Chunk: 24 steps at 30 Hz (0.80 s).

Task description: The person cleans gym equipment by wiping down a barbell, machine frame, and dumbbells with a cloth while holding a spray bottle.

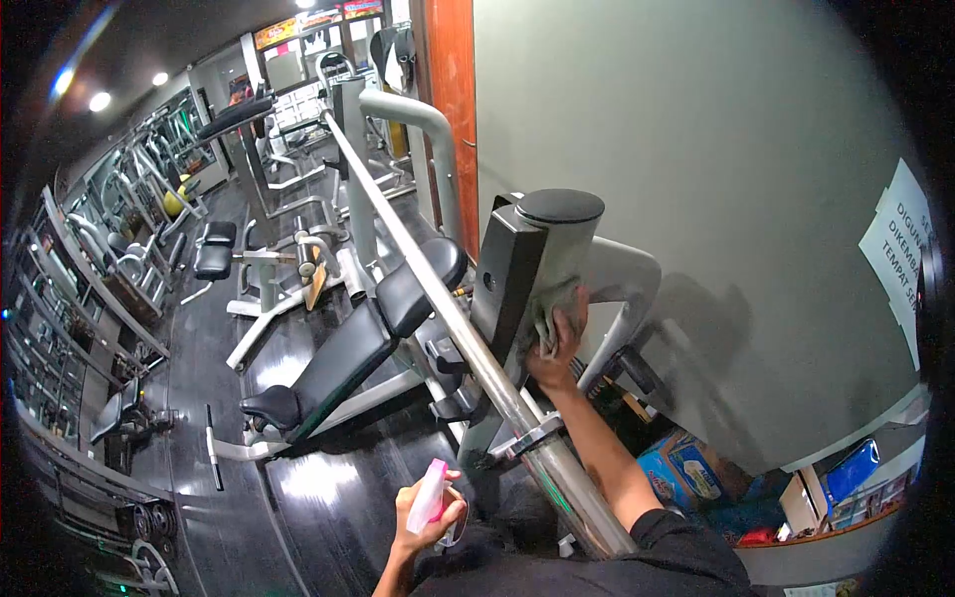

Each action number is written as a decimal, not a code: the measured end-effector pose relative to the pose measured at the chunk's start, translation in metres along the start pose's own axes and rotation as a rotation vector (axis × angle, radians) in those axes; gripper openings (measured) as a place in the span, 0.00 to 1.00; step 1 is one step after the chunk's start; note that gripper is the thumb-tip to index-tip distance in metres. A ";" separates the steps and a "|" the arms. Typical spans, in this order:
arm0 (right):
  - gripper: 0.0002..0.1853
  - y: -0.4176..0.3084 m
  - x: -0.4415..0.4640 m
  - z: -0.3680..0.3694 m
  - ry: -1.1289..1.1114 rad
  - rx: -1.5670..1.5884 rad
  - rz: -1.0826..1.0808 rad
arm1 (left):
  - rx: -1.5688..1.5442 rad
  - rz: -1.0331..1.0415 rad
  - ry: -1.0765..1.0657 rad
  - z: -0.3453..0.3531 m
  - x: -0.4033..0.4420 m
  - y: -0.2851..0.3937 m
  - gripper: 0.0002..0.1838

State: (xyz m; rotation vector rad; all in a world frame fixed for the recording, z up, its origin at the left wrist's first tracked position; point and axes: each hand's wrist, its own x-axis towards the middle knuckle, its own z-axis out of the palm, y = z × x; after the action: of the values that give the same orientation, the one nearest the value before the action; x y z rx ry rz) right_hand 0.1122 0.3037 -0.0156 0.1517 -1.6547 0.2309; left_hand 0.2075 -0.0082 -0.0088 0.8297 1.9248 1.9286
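Observation:
My right hand (559, 360) presses a grey cloth (553, 310) against the side of a thick grey upright post (569, 247) with a black round cap. In my left hand (410, 517), low in front of my body, is a small pink and clear spray bottle (429, 496), gripped upright with a slight tilt. A long steel barbell (428, 271) runs diagonally between my two hands, its thick sleeve passing close to my right forearm. Below the bar lies a black padded bench (343, 368).
Another bench machine (264, 257) stands farther back on the dark floor (199, 438). Mirrors and gym machines line the left side. A grey wall (686, 149) rises at the right, with a blue carton (686, 476) at its foot and paper signs (895, 249) on it.

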 end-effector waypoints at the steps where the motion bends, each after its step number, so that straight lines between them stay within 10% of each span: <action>1: 0.28 -0.005 -0.029 0.005 0.031 0.175 0.140 | 0.002 0.002 -0.001 0.000 0.001 0.000 0.19; 7: 0.24 -0.017 -0.171 -0.020 -0.281 0.544 1.245 | 0.063 0.020 -0.009 0.002 0.004 -0.002 0.19; 12: 0.38 -0.004 -0.105 -0.025 -0.159 0.627 1.415 | -0.051 -0.019 -0.002 0.006 0.006 -0.009 0.19; 17: 0.25 0.018 -0.055 -0.020 -0.060 0.761 1.293 | -0.004 -0.017 -0.023 0.003 0.010 -0.013 0.18; 19: 0.22 0.009 -0.063 -0.013 -0.049 0.230 1.011 | -0.023 -0.001 -0.017 0.003 0.014 -0.010 0.18; 24: 0.16 -0.008 -0.034 -0.036 -0.001 0.517 1.208 | 0.055 -0.039 -0.027 -0.001 0.018 -0.013 0.18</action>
State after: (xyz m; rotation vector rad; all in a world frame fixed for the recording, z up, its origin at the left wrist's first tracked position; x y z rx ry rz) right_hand 0.1520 0.3030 -0.0457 -0.4882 -1.4661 1.5606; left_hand 0.1907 0.0021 -0.0178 0.8222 1.9716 1.8411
